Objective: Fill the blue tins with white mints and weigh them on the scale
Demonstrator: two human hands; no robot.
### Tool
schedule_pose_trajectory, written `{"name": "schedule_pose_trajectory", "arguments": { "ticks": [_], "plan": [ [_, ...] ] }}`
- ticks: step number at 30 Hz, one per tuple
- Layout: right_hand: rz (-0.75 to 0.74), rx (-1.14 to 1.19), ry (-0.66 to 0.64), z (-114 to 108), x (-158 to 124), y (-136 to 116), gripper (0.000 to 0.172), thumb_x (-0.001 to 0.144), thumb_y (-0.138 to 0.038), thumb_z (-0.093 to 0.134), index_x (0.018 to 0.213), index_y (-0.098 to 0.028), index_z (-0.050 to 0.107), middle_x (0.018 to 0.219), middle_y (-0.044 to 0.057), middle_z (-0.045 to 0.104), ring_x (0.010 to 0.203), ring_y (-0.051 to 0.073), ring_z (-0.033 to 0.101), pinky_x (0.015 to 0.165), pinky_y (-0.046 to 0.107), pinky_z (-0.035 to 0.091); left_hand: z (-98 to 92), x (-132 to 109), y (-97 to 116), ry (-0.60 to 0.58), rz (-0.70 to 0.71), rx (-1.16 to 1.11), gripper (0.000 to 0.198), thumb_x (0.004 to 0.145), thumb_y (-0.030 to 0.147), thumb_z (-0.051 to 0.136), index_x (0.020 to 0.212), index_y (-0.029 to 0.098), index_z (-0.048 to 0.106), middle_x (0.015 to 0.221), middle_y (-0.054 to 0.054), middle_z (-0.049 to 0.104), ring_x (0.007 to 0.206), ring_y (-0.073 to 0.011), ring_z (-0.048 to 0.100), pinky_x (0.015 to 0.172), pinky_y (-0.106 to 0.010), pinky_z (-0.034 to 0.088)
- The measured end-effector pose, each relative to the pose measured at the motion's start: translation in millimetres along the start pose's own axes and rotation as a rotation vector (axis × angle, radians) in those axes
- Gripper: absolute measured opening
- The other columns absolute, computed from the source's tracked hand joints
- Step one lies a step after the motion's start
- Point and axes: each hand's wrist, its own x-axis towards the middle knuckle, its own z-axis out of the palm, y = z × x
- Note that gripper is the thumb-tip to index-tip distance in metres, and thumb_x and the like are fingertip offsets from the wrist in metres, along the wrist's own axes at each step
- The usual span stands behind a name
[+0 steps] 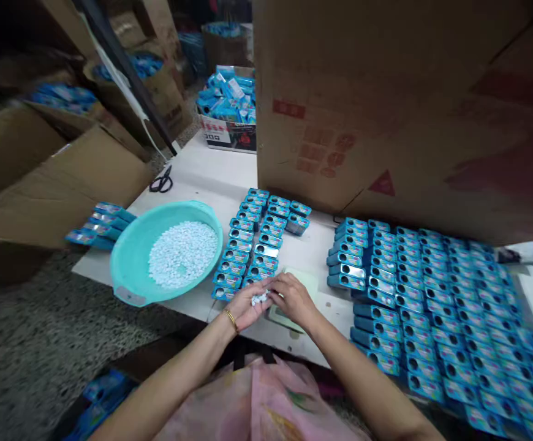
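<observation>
My left hand (247, 306) lies palm up at the near edge of the white table (211, 171), cupped round a small heap of white tablets (260, 299). My right hand (294, 298) meets it from the right, fingertips pinched at the heap. Both hands hover over a pale flat scale-like pad (289, 318). Just beyond them run rows of small blue packets (252, 245) with round windows. A teal basin (131, 263) holding many white tablets (182, 253) stands to the left.
A large block of blue packets (436, 300) covers the table's right side. A big cardboard box (386, 104) stands behind. Black scissors (162, 180) lie at the far left. More packets (98, 225) rest on cartons at left. A box of blue packs (227, 107) sits beyond.
</observation>
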Motion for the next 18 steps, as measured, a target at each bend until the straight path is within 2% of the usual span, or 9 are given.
{"name": "schedule_pose_trajectory", "arguments": {
  "ticks": [3,6,10,12,14,16,18],
  "plan": [
    [-0.003,0.003,0.022,-7,3,5,0.009,0.074,-0.017,0.056,0.081,-0.020,0.060,0.079,0.002,0.058,0.079,0.014,0.051,0.073,0.025,0.040,0.2,8,2,0.010,0.019,0.010,0.028,0.068,0.001,0.047,0.093,0.006,0.059,0.098,-0.012,0.062,0.088,-0.0150,0.057,0.087,-0.027,0.042],
    [0.054,-0.020,0.120,-23,25,29,0.008,0.077,-0.019,0.052,0.079,-0.020,0.059,0.077,0.001,0.058,0.076,0.012,0.052,0.071,0.023,0.040,-2.4,7,11,0.021,0.044,0.018,0.025,0.069,0.003,0.048,0.091,0.007,0.059,0.100,-0.012,0.061,0.099,-0.0193,0.054,0.092,-0.030,0.039],
    [0.212,-0.095,0.320,-43,88,85,0.016,0.082,-0.023,0.044,0.083,-0.017,0.058,0.083,0.004,0.058,0.079,0.014,0.052,0.072,0.028,0.041,-12.0,-9,24,0.054,0.068,0.006,0.029,0.070,0.003,0.048,0.098,0.007,0.057,0.111,-0.015,0.056,0.111,-0.0248,0.045,0.095,-0.034,0.037],
    [0.272,-0.126,0.369,-44,121,110,0.017,0.083,-0.026,0.044,0.083,-0.015,0.058,0.085,0.005,0.058,0.080,0.014,0.053,0.073,0.030,0.042,-18.4,-20,25,0.094,0.082,-0.008,0.030,0.070,0.002,0.048,0.100,0.006,0.056,0.114,-0.016,0.054,0.113,-0.0262,0.043,0.096,-0.035,0.037],
    [0.313,-0.152,0.386,-40,141,128,0.019,0.083,-0.030,0.046,0.087,-0.014,0.057,0.089,0.004,0.058,0.080,0.014,0.054,0.073,0.032,0.044,-25.2,-30,24,0.138,0.097,-0.018,0.031,0.070,0.002,0.049,0.101,0.006,0.055,0.117,-0.017,0.052,0.114,-0.0269,0.041,0.096,-0.035,0.038],
    [0.336,-0.184,0.394,-39,139,139,0.023,0.084,-0.033,0.046,0.094,-0.014,0.054,0.093,0.004,0.057,0.081,0.013,0.055,0.073,0.033,0.045,-32.8,-39,22,0.180,0.103,-0.026,0.033,0.070,0.001,0.049,0.102,0.005,0.054,0.118,-0.017,0.051,0.114,-0.0270,0.041,0.096,-0.034,0.038],
    [0.342,-0.229,0.398,-45,112,145,0.024,0.085,-0.032,0.043,0.098,-0.015,0.054,0.096,0.005,0.057,0.084,0.015,0.055,0.075,0.033,0.044,-42.6,-49,20,0.216,0.098,-0.036,0.035,0.070,0.000,0.049,0.105,0.004,0.052,0.118,-0.019,0.050,0.114,-0.0271,0.041,0.095,-0.034,0.040]
  ]
}}
